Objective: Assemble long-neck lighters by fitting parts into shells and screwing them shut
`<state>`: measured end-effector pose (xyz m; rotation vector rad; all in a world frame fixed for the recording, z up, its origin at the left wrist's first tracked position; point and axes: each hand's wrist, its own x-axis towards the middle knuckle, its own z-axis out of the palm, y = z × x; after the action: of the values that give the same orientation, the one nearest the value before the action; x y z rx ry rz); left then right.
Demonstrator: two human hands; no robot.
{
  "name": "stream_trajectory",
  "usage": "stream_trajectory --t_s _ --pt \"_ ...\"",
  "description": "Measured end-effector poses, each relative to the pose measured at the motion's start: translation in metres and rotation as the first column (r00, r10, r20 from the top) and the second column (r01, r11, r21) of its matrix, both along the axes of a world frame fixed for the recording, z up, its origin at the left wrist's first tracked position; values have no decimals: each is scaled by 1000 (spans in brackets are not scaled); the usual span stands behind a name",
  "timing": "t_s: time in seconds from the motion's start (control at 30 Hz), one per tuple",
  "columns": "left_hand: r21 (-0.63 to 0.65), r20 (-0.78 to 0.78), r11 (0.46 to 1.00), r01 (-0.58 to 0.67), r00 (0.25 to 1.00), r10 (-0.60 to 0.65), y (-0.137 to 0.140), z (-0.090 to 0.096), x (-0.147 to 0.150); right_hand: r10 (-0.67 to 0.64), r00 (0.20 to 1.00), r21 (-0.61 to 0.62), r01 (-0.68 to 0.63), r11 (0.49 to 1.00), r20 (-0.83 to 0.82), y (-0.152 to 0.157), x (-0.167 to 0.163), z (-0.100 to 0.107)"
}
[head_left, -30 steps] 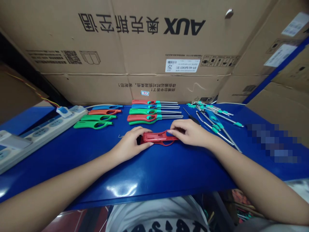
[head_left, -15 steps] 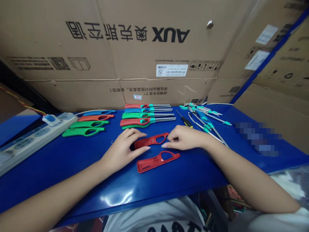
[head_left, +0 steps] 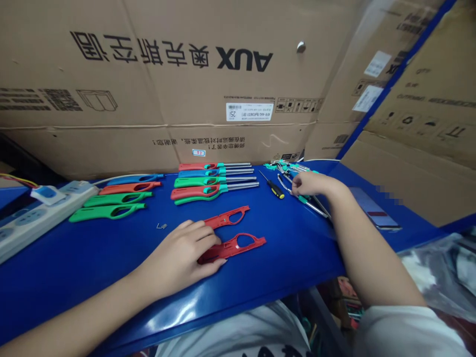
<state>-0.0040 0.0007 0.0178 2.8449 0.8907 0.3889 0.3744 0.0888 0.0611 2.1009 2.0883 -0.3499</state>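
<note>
The lower red lighter shell half (head_left: 238, 245) lies with its hollow side up, and my left hand (head_left: 189, 253) closes thumb and fingers around its left end. Just above it rests the other red shell half (head_left: 225, 218), partly behind my left fingers. Over at the right, my right hand (head_left: 310, 183) has its fingers curled together at a pile of metal lighter tubes (head_left: 312, 206) with teal parts. Its fingertips touch the pile; what is between them is hidden. A yellow-and-black screwdriver (head_left: 275, 189) lies left of that hand.
Lighters with metal tubes (head_left: 215, 181) lie in a row at the back. Several coloured lighter handles (head_left: 115, 198) sit farther left beside a white power strip (head_left: 48, 218). Small metal pins (head_left: 161, 226) and a phone (head_left: 375, 208) are on the blue table. Cardboard walls (head_left: 167, 99) enclose the back.
My right hand has left the upper red shell half and moved right to the tube pile. My left hand has shifted down from the upper half to the lower one. The view has turned slightly right.
</note>
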Motion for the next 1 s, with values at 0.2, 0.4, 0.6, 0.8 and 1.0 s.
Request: stream_trajectory --t_s 0.2,0.4,0.6,0.8,1.0 --pt "-36 -49 997 -69 997 67 10 5 -9 34 997 152 -22 988 -71 -5 -11 8" --pt "-160 -36 984 -74 997 69 26 6 -22 180 764 256 -21 966 -620 -14 -13 15" --pt "-65 -45 992 -105 994 102 33 13 -27 329 586 298 -152 942 -741 -30 -42 14" --pt "-188 396 950 -249 866 306 20 -1 -13 521 458 391 -353 850 -720 -44 -82 2" --pt "-358 571 927 -112 759 313 7 -5 -4 615 472 405 -477 780 -631 -47 -102 -11"
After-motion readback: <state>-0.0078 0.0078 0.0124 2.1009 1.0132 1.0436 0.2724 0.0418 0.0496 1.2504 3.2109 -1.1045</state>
